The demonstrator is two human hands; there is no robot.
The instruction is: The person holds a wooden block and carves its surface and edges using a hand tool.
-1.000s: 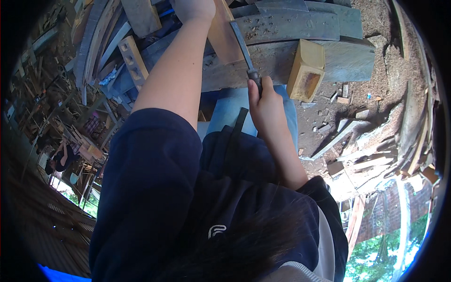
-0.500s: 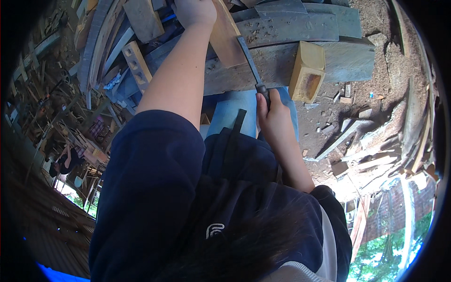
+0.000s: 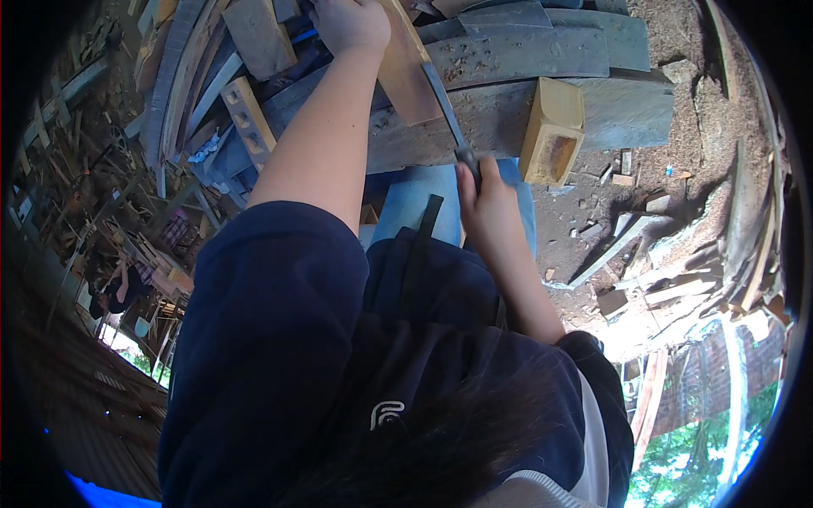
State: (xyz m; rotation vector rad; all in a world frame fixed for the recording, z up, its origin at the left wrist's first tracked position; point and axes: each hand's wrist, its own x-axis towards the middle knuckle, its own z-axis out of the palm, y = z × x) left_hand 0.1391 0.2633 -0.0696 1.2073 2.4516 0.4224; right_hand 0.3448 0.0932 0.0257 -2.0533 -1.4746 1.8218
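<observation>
A smooth brown wooden board [image 3: 410, 83] lies tilted across the grey planks in front of me. My left hand [image 3: 351, 25] grips its far part at the upper edge of the picture, where the fingertips are mostly hidden. My right hand [image 3: 493, 207] is closed round the dark handle of a long, flat metal file [image 3: 445, 106], with the thumb along the handle. The file's blade runs along the right edge of the board, its far end touching or very close to it. Right of the file, a pale wooden block [image 3: 552, 114] with a hollowed end rests on the planks.
Weathered grey planks [image 3: 627, 110] form the work surface. On the left lie a wooden strip with square holes [image 3: 247, 117] and stacked boards [image 3: 258, 38]. Offcuts [image 3: 614, 245] and sawdust litter the ground at right. Another person [image 3: 123, 288] is far left among timber.
My right hand and the file have shifted slightly to the left, along the board's edge. My left hand and the board have hardly moved.
</observation>
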